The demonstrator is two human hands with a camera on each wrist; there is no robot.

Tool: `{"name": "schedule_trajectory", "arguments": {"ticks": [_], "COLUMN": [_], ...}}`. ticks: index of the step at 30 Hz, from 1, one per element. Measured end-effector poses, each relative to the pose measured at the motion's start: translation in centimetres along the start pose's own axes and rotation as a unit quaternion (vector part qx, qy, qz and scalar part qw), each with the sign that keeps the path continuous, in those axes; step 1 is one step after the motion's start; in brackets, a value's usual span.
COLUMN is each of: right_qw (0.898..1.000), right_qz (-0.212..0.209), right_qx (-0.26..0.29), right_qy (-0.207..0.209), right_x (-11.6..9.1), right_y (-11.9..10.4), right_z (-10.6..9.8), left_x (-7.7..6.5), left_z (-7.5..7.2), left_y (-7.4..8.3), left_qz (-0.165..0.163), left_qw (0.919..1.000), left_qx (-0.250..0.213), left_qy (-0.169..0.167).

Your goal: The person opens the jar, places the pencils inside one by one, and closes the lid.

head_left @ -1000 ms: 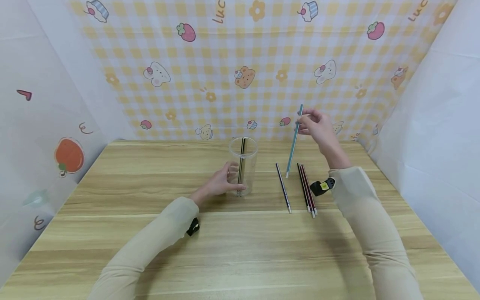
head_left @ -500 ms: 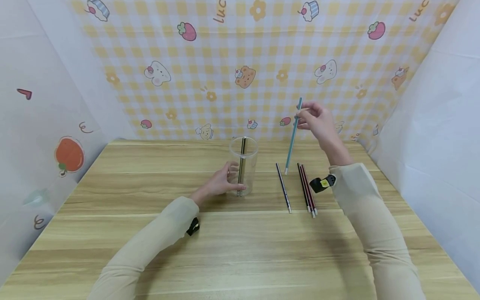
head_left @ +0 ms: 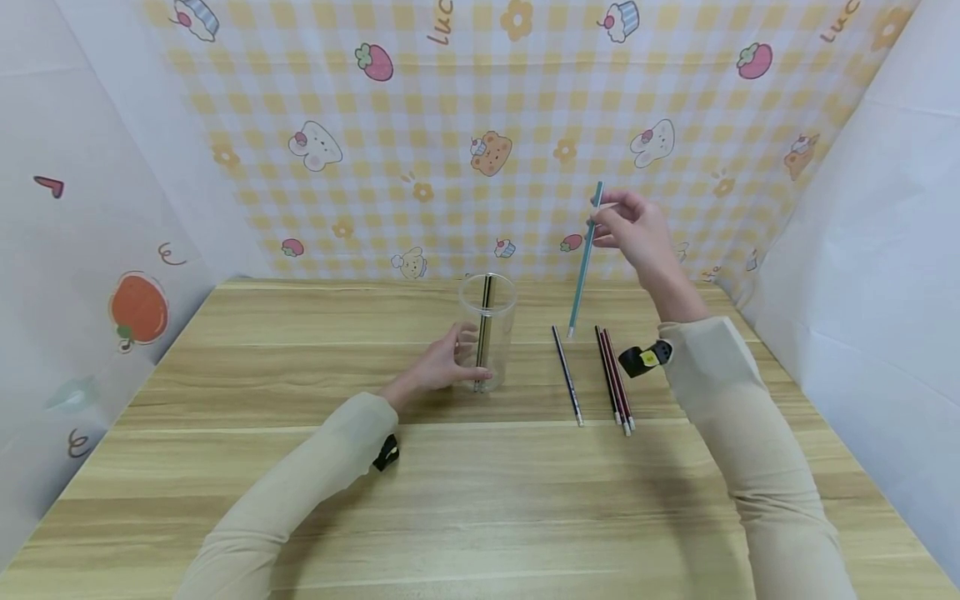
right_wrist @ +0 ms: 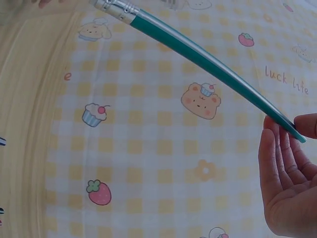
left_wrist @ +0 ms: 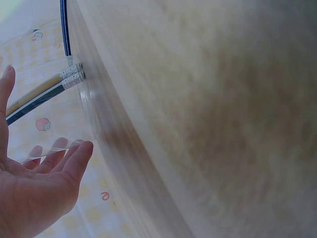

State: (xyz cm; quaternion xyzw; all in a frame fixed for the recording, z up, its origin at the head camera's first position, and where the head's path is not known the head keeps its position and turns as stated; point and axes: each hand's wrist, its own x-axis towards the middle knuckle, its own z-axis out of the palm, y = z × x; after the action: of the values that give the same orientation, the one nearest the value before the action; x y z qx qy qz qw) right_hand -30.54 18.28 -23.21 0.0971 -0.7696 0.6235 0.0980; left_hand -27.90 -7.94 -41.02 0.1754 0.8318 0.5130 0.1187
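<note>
My left hand (head_left: 442,362) grips the lower side of a clear plastic cup (head_left: 506,342) that stands on the table. Two pencils (head_left: 483,333), striped dark and gold, lean inside the cup; their ferrule ends (left_wrist: 72,77) are down, as the left wrist view shows. Up and to the right, my right hand (head_left: 633,233) pinches a teal pencil (head_left: 582,279) near its top. That pencil hangs steeply with its white eraser end down, above the table. In the right wrist view, thumb and fingers hold the tip end of the pencil (right_wrist: 203,59).
Right of the cup lies a dark blue pencil (head_left: 567,379) on the wooden table (head_left: 480,500). Farther right, a black pencil (head_left: 607,375) and dark red pencils (head_left: 619,387) lie bunched together. A checked cloth (head_left: 420,150) hangs behind the table.
My right hand has risen slightly, lifting the teal pencil higher and a little to the left. My left hand and the cup have stayed in place.
</note>
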Motion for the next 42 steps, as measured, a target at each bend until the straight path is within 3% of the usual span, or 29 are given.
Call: {"name": "schedule_trajectory", "arguments": {"ticks": [17, 42], "right_qw": [0.997, 0.977], "right_qz": [-0.035, -0.131], "right_qx": [0.063, 0.168], "right_qy": [-0.008, 0.016], "right_x": [0.2, -0.1], "right_y": [-1.8, -3.8], "right_z": [0.8, 2.6], "left_x": [-0.2, -0.3], "left_z": [0.0, -0.2], "left_y": [0.2, 0.4], "left_qz": [-0.002, -0.007], "left_qw": [0.9999, 0.9999], "left_qx": [-0.01, -0.01], "left_qy": [0.001, -0.007]}}
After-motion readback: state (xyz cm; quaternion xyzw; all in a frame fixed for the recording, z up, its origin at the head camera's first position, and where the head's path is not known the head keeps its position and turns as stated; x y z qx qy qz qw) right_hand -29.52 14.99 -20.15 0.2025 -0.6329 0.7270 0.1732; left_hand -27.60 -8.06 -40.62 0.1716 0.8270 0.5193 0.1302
